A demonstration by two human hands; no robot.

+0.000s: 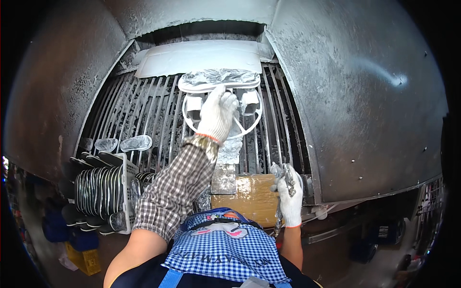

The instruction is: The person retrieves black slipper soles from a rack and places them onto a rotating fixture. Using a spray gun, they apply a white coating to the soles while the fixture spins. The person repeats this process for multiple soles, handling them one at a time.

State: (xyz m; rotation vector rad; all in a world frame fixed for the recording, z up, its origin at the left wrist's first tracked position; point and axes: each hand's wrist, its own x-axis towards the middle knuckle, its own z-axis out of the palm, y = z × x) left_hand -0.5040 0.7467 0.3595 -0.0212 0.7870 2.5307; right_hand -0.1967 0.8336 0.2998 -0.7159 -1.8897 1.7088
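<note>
A long shoe sole (218, 86) with a white rim and a crinkled, shiny film on top lies across two blocks on a round, spoked white turntable (260, 117). My left hand (219, 111), in a white knit glove, is at the sole's near edge. Its fingers are curled, with the tips against the rim; their undersides are hidden. Lower right, my right hand (291, 194), also gloved, is closed round a metal spray gun (288, 178) crusted with residue. A hose hangs from the gun beside the wrist.
Slatted metal bars (163, 110) lie under the turntable, between tall, stained booth walls (365, 105). A white board (199, 58) rests behind the sole. At left, a white basket (127, 192) holds several dark soles; film-covered pieces (136, 143) lie above it. A brown board (252, 199) is in front of me.
</note>
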